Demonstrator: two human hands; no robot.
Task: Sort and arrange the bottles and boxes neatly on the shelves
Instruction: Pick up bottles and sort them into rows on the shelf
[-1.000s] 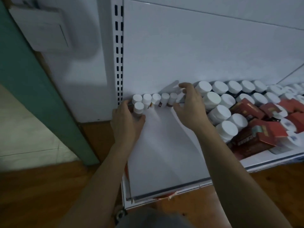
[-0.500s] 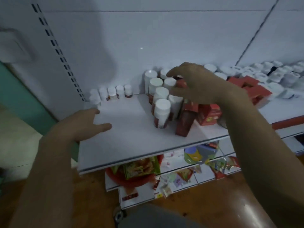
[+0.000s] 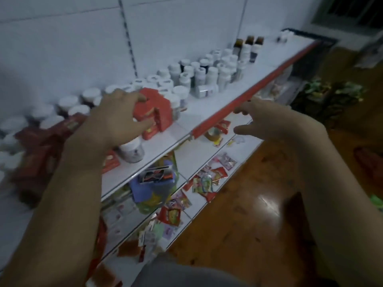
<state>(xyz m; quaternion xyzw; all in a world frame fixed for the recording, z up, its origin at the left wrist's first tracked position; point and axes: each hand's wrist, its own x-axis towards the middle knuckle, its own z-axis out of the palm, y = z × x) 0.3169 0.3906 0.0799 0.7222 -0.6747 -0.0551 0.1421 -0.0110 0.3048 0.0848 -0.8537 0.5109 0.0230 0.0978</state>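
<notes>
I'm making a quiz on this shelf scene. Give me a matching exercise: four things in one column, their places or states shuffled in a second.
Things:
1. left hand
2. right hand
3. white plastic bottle lying on its side
4. dark brown glass bottles

Places or states:
A. tipped over among upright bottles
B. open, empty, in front of the shelf's red edge
C. resting on the red cardboard boxes
D. far end of the top shelf, at the back

Pairs: 1-C, 2-B, 3-A, 4-D

- Boxes [image 3: 154, 112]: on top shelf [image 3: 217, 104], front, left of centre.
- Bottles [image 3: 209, 74]: behind and right of boxes.
- Packets [image 3: 207, 183]: on lower shelves.
</notes>
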